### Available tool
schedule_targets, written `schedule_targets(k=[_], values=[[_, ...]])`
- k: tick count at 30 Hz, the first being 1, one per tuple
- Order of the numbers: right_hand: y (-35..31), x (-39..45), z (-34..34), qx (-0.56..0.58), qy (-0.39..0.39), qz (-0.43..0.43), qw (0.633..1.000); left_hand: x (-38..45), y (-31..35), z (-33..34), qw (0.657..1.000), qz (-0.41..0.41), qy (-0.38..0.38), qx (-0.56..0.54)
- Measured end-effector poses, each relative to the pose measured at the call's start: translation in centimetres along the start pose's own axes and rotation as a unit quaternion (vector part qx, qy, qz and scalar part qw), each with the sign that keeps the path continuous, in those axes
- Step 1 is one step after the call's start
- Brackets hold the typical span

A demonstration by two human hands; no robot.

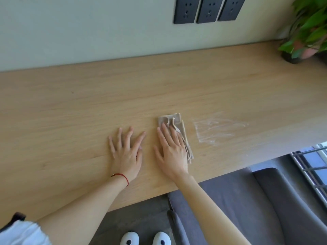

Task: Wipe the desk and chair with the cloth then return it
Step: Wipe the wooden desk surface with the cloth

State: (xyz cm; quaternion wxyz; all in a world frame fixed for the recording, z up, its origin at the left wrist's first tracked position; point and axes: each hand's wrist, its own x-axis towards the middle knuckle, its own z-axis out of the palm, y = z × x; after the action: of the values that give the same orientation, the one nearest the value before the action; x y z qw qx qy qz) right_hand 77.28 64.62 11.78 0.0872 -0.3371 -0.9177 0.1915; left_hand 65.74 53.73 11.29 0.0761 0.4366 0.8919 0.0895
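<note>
Right hand [172,154] grip lies spread, pressing the cloth [178,128] flat on the counter [70,112]; best sweep firmly toward the white smear [217,128] just right of the grip.

The right hand [172,152] lies on the cloth [178,129] on the desk [70,112], the left hand [126,152] just left of it, smears [217,128] to its right

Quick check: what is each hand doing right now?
Left hand: open, fingers spread, flat on the desk, holding nothing.
Right hand: open, pressed flat on the cloth, not gripping it.
</note>
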Motion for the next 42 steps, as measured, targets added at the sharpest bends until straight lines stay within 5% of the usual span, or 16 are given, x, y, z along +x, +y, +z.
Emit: schedule_targets(k=[5, 13, 19, 23, 29, 34, 38, 42], values=[[3.8, 1.4, -1.2, -0.039, 0.012, -0.01, 0.999, 0.3, 0.2, -0.4, 1.0, -0.001, -0.002, 0.005], [11.3, 6.9, -4.7, -0.028, 0.098, 0.16, 0.982, 0.5, 0.1, 0.3, 1.0, -0.003, 0.006, 0.016], [3.4, 1.7, -0.9, -0.012, 0.005, -0.072, 0.997, 0.2, 0.6, 0.0, 1.0, -0.015, -0.003, 0.002], [4.3, -1.6, -1.7, -0.02, -0.056, -0.177, 0.982, 0.8, 2.3, 0.4, 0.998, -0.059, 0.002, -0.01], [15.9, -4.8, -7.3, -0.074, 0.019, 0.011, 0.997, 1.4, 5.9, 2.4, 0.987, -0.159, 0.016, -0.011], [24.0, -1.6, -11.2, -0.055, 0.102, 0.252, 0.961, 1.8, 5.7, 3.4, 0.985, -0.167, 0.023, 0.018], [22.9, 6.3, -9.9, -0.058, 0.095, 0.25, 0.962, 2.0, 6.0, 3.2, 0.984, -0.174, 0.014, 0.02], [15.3, 8.3, -6.2, -0.03, 0.055, 0.132, 0.989, 1.8, 6.3, 2.7, 0.984, -0.176, 0.017, 0.002]])
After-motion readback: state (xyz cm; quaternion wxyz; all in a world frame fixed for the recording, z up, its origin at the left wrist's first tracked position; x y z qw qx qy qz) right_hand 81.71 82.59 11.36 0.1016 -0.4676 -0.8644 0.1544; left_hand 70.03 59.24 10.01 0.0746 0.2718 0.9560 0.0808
